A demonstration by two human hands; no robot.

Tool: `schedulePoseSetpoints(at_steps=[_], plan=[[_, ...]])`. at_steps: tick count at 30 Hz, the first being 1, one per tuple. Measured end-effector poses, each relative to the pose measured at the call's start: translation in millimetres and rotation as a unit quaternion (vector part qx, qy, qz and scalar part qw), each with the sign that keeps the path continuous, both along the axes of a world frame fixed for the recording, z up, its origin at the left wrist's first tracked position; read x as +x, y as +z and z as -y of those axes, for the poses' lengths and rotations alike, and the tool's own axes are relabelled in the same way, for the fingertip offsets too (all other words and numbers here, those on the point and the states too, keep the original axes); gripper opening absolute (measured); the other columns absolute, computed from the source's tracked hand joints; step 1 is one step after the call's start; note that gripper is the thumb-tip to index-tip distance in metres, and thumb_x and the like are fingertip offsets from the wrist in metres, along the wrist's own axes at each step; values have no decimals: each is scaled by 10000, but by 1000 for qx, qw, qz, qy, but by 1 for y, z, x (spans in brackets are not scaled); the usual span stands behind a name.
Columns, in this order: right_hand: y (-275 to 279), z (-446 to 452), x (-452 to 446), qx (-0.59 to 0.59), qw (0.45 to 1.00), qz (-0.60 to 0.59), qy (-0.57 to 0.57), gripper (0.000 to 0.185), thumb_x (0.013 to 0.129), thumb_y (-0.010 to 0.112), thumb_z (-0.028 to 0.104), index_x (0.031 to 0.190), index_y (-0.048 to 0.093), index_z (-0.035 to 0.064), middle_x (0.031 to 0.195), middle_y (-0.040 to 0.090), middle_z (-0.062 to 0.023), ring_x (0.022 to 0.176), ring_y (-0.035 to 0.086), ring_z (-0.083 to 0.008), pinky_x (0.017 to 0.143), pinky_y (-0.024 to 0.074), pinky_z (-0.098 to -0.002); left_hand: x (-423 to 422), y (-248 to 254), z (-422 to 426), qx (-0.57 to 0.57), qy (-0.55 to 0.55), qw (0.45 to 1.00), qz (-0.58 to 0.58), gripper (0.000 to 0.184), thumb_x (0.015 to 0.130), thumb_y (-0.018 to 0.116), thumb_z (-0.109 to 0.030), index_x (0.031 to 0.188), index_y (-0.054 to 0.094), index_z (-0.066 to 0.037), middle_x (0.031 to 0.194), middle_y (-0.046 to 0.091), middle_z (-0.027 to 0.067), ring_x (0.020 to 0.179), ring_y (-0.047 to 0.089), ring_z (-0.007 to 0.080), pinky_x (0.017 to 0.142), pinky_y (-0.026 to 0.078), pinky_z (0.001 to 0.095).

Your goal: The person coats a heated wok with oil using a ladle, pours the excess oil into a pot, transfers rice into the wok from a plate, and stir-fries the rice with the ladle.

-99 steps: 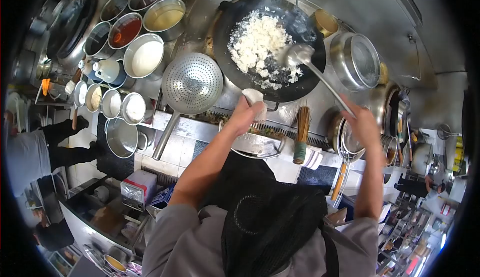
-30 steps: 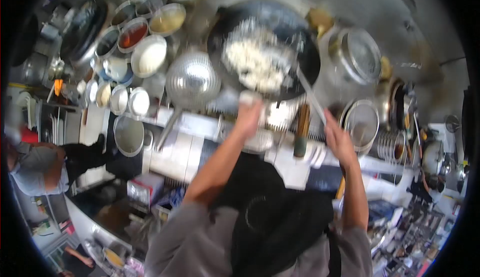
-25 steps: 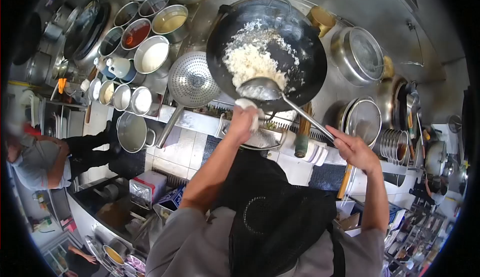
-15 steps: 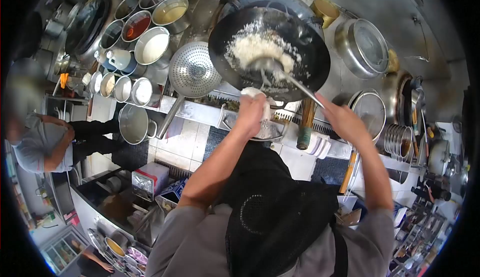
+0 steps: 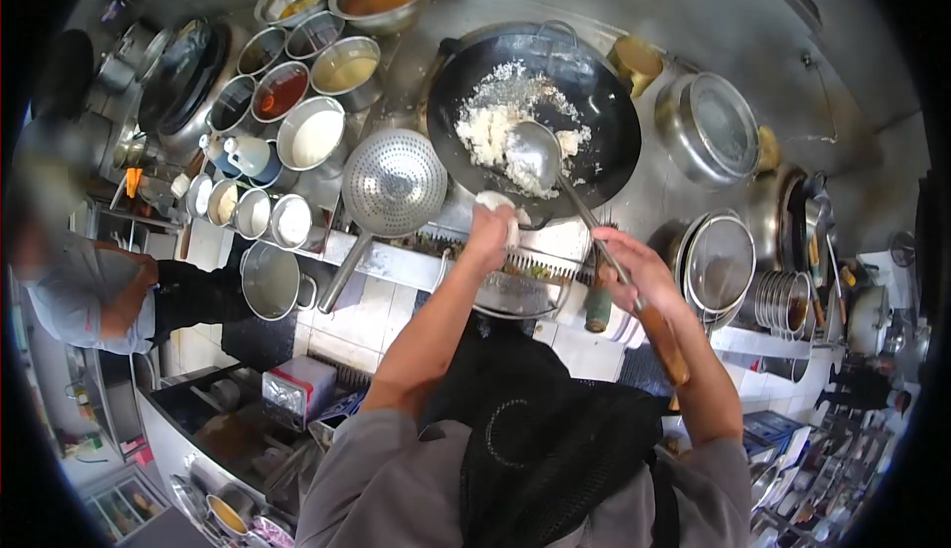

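A black wok [image 5: 609, 137] sits on the stove with white rice [image 5: 487, 134] spread over its middle. At the wok's near edge, my left hand [image 5: 487, 239] is closed around a folded white cloth [image 5: 498, 205]; the cloth hides what is beneath it. My right hand [image 5: 639, 273] grips the shaft of a ladle [image 5: 582, 206], whose wooden end [image 5: 662, 345] sticks out behind the hand. The ladle's round metal bowl rests among the rice.
To the left, a perforated strainer [image 5: 393, 183] lies beside several metal pots of sauces, including a white one [image 5: 313, 135]. A bamboo brush [image 5: 599, 300] stands by the front ledge. Wire strainers [image 5: 720, 263] are at right. Another person [image 5: 89, 280] stands at left.
The wok has gone from raised and tilted to lying level on the stove. My right hand has moved closer to me with the ladle, and the rice has shifted.
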State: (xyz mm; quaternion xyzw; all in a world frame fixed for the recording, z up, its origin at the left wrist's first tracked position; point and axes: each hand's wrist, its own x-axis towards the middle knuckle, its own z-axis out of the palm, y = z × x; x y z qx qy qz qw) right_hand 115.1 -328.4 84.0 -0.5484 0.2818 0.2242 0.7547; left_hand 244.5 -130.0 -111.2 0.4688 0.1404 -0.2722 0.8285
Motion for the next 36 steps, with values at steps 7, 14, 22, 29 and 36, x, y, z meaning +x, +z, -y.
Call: schedulePoseSetpoints(at_steps=[7, 14, 22, 29, 36], plan=[[34, 3, 69, 270, 920, 277, -60, 472, 931, 486, 376, 1278, 499, 56, 1105, 616, -349, 696, 632, -263, 642, 537, -328, 13, -6, 10, 37, -10, 999, 33, 164, 844, 561, -34, 1001, 547, 9, 838, 615, 101, 635, 607, 207, 491, 487, 339], [60, 33, 129, -198, 904, 366, -99, 226, 928, 635, 284, 908, 607, 61, 757, 571, -83, 647, 511, -173, 646, 431, -319, 18, -20, 11, 59, -2, 998, 19, 336, 849, 586, -71, 1136, 432, 14, 932, 564, 131, 747, 586, 221, 527, 474, 371], [185, -24, 163, -135, 743, 613, -230, 416, 940, 653, 307, 650, 429, 111, 540, 395, 17, 471, 364, -110, 496, 411, -313, 13, -12, 6, 53, -9, 999, -7, 366, 851, 602, -86, 1144, 399, -5, 970, 535, 136, 746, 557, 211, 529, 462, 368], [8, -37, 196, -250, 799, 502, -215, 391, 959, 625, 215, 662, 395, 106, 534, 426, 20, 456, 386, -73, 438, 374, -259, 26, -28, 12, 98, 18, 994, 37, 308, 831, 591, -73, 1094, 461, 22, 918, 564, 117, 739, 562, 195, 561, 464, 341], [76, -51, 199, -257, 791, 505, -233, 244, 927, 663, 157, 726, 546, 83, 578, 523, -17, 466, 458, -85, 431, 369, -253, 14, -8, 11, 137, -17, 990, 1, 255, 841, 598, -105, 1054, 542, 22, 946, 587, 125, 854, 573, 226, 708, 486, 390]])
